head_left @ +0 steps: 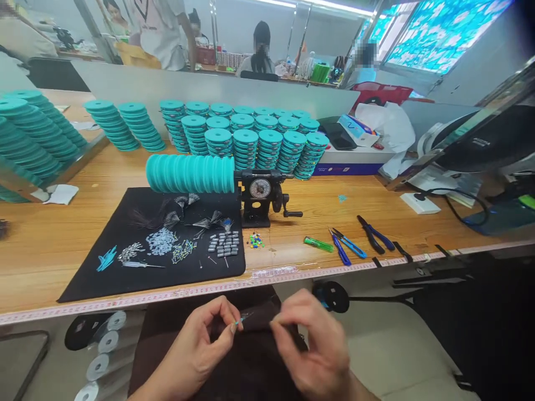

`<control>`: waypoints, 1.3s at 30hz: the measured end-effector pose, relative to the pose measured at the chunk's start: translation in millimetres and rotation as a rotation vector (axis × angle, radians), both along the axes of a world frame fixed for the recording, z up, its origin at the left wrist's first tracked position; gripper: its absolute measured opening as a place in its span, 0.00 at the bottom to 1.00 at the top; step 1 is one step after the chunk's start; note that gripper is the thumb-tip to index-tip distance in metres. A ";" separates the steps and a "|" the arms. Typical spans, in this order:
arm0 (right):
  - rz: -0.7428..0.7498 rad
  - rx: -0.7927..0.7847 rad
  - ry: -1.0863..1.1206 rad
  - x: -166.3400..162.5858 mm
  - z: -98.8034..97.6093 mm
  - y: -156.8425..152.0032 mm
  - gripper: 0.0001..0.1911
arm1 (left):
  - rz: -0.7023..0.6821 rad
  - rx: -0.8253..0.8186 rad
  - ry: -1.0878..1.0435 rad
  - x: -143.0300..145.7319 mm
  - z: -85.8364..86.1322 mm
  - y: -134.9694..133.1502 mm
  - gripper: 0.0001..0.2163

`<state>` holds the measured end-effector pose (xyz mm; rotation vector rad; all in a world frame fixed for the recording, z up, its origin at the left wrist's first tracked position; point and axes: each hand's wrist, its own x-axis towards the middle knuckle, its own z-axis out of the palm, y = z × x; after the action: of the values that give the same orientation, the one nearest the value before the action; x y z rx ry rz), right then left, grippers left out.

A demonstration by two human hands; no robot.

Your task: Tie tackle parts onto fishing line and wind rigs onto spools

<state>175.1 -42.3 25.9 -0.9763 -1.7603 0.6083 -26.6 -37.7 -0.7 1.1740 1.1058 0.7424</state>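
Note:
My left hand (204, 337) is in front of the table edge, its thumb and forefinger pinched on a tiny blue piece (238, 322) with fine strands at its tip. To its right, my right hand (313, 340) is also pinched closed and slightly blurred; whatever lies between its fingertips is too small to make out. Both hands are above a dark cloth (242, 367) on my lap. Beyond them, a black mat (159, 284) carries small piles of pale blue beads (161, 241), metal pieces (130, 252), grey sleeves (223, 243) and bundles of fine wire.
A crank winder (257, 195) holds a row of turquoise foam spools (190, 174). Behind stand many spool stacks (245, 150). To the right lie a green lighter (318, 244), blue snips (351, 243) and pliers (375, 234). A measuring tape (276, 274) runs along the table edge. People sit beyond the partition.

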 end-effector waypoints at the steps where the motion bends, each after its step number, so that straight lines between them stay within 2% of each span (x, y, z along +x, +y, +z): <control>1: 0.026 0.032 -0.060 -2.9 -3.4 -1.3 0.11 | 0.015 -0.020 -0.052 7.2 -0.7 4.9 0.11; 6: 0.057 0.186 -0.316 -13.8 -35.8 -2.9 0.06 | 0.090 -0.145 -0.256 31.6 -4.1 25.3 0.12; 10: 0.067 0.257 -0.490 -13.8 -52.3 -3.3 0.08 | 0.132 -0.239 -0.357 35.4 -7.0 28.1 0.09; 14: 0.132 0.280 -0.538 -7.8 -47.9 1.5 0.06 | 0.157 -0.362 -0.437 33.3 -8.3 25.5 0.09; 17: 0.115 0.124 -0.333 0.4 -37.7 12.0 0.04 | 0.152 -0.367 -0.396 30.7 -9.5 25.4 0.10; 20: 0.095 -0.167 -0.240 6.8 -32.7 27.2 0.13 | 0.151 -0.282 -0.303 28.2 -11.1 27.3 0.12; 23: 0.130 -0.258 -0.365 9.6 -34.9 39.6 0.15 | 0.140 -0.154 -0.221 26.1 -12.3 29.2 0.14; 26: 0.172 -0.185 -0.493 11.9 -36.1 44.9 0.06 | 0.153 -0.051 -0.109 24.7 -12.8 29.2 0.12; 32: 0.218 0.075 -0.491 11.9 -29.0 55.4 0.11 | 0.115 0.119 0.184 26.2 -11.3 25.0 0.06; 36: 0.292 0.097 -0.468 3.2 -37.1 72.1 0.10 | 0.122 0.325 0.388 27.8 -8.5 21.7 0.08; 39: 0.263 0.077 -0.498 -4.6 -45.8 83.8 0.11 | 0.177 0.475 0.488 26.9 -8.6 20.7 0.06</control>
<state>170.5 41.5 -19.8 -0.8993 -2.3624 0.4791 0.3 -17.0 -9.2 1.7369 1.5004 0.9128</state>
